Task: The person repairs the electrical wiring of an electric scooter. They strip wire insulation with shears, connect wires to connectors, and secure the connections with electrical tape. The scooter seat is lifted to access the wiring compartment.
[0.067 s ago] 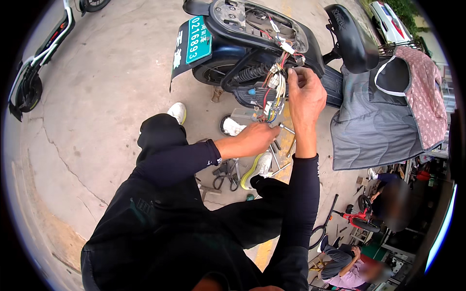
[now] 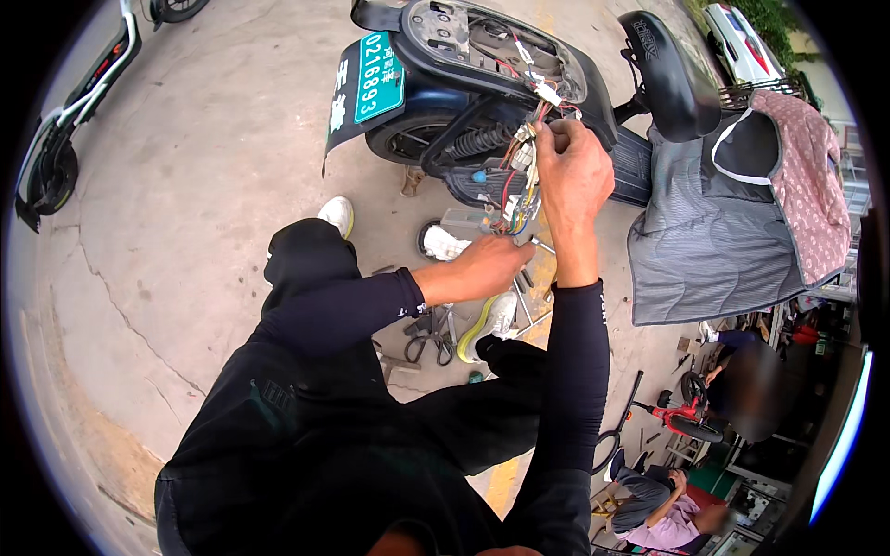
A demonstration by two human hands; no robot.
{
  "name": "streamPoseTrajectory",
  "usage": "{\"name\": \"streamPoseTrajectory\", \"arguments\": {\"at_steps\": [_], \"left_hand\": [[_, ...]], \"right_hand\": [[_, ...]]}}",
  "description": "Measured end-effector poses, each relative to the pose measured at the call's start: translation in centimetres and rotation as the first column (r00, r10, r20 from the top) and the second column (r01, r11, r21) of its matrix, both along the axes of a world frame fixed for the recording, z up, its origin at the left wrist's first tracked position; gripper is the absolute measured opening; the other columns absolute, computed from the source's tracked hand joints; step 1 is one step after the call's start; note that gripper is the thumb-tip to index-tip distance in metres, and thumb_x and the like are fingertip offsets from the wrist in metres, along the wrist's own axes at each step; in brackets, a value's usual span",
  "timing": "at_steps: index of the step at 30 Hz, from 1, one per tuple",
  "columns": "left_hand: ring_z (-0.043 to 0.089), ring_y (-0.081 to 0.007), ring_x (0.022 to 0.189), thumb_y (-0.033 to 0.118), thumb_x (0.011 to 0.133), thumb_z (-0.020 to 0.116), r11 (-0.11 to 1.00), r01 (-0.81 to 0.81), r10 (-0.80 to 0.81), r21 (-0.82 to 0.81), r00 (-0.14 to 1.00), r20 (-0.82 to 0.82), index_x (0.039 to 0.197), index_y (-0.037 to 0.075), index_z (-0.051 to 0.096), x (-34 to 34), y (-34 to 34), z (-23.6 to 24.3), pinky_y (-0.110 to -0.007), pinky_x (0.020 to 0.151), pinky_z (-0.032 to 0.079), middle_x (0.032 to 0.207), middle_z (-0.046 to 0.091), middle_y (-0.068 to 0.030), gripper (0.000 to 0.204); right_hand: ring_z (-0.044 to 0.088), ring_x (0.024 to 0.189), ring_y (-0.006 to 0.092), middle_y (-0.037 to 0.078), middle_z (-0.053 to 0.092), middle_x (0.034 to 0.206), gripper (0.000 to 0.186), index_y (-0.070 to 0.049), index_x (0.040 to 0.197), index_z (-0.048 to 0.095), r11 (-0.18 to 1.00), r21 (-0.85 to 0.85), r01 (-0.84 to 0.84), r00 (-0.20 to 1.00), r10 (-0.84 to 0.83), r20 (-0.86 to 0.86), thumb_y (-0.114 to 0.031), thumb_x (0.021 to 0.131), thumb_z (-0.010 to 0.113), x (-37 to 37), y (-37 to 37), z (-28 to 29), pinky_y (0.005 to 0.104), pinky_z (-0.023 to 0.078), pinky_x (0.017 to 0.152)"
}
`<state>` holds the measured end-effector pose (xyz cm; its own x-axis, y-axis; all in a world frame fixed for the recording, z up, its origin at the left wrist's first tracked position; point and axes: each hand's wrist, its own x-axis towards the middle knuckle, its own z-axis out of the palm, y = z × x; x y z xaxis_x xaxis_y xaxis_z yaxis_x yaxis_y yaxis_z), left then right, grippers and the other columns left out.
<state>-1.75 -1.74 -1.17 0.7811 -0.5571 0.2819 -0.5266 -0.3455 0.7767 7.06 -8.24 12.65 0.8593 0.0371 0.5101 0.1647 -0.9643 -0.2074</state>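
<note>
A scooter (image 2: 491,83) stands in front of me with its seat area uncovered. From its open compartment hangs a bundle of coloured wires (image 2: 515,190) with white plug connectors (image 2: 525,153). My right hand (image 2: 577,176) is closed at the upper part of this bundle, thumb and fingers pinching wires just below a white connector (image 2: 549,94). Lower down, my left hand (image 2: 482,267) has its fingers closed at the bottom end of the same wires. Its fingertips partly hide what they grip.
Tools (image 2: 533,306) and a pair of scissors (image 2: 431,347) lie on the ground between my feet. A black seat (image 2: 672,79) and a quilted grey cover (image 2: 714,241) are at the right. Two people sit at the lower right near a red small bike (image 2: 686,417). Another scooter (image 2: 88,102) stands far left.
My right hand has shifted slightly left and up along the wires, its fingers now closer to the compartment. My left hand has stayed almost in place.
</note>
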Motion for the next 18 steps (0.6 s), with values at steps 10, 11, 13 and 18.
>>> {"name": "streamPoseTrajectory", "arguments": {"at_steps": [10, 11, 13, 18], "left_hand": [[0.066, -0.0406, 0.08, -0.001, 0.076, 0.059, 0.998, -0.05, 0.049, 0.039, 0.998, 0.029, 0.098, -0.002, 0.062, -0.6, 0.6, -0.4, -0.05, 0.069, 0.053, 0.077, 0.065, -0.0211, 0.022], [0.066, -0.0411, 0.08, -0.002, 0.075, 0.058, 0.997, -0.075, 0.074, 0.027, 0.997, 0.026, 0.101, -0.003, 0.061, -0.7, 1.1, -0.2, -0.05, 0.069, 0.053, 0.076, 0.065, -0.0214, 0.026], [0.066, -0.0423, 0.078, -0.004, 0.074, 0.058, 0.996, -0.036, 0.036, 0.077, 0.999, 0.01, 0.106, -0.004, 0.058, -0.6, 2.2, 0.6, -0.051, 0.068, 0.053, 0.076, 0.065, -0.0219, 0.033], [0.066, -0.044, 0.075, -0.007, 0.071, 0.058, 0.994, -0.101, 0.098, 0.039, 0.993, 0.072, 0.104, -0.006, 0.058, -0.1, 4.0, -0.4, -0.052, 0.065, 0.051, 0.07, 0.063, -0.0233, 0.032]], "right_hand": [[0.071, 0.068, 0.0374, 0.019, 0.07, 0.07, 0.028, -0.004, 0.066, 0.071, 0.916, -0.355, 0.187, 0.982, -0.165, 0.091, -0.024, 0.084, 0.067, 5.1, 3.0, -2.1, 0.0446, 0.057, 0.064], [0.071, 0.07, 0.0385, 0.02, 0.07, 0.071, 0.028, -0.003, 0.069, 0.072, 0.929, -0.335, 0.157, 0.988, -0.148, 0.051, -0.025, 0.085, 0.067, 5.2, 2.5, -1.5, 0.0455, 0.057, 0.065], [0.07, 0.075, 0.0423, 0.024, 0.07, 0.077, 0.03, 0.0, 0.079, 0.075, 0.948, -0.289, 0.132, 0.987, -0.154, -0.056, -0.028, 0.086, 0.068, 5.1, 1.6, 0.4, 0.0487, 0.057, 0.069], [0.069, 0.063, 0.0256, 0.017, 0.072, 0.077, 0.032, 0.0, 0.082, 0.074, 0.957, 0.237, 0.169, 0.885, -0.042, -0.463, -0.03, 0.09, 0.07, 8.9, -1.7, 2.4, 0.0378, 0.055, 0.061]]}}
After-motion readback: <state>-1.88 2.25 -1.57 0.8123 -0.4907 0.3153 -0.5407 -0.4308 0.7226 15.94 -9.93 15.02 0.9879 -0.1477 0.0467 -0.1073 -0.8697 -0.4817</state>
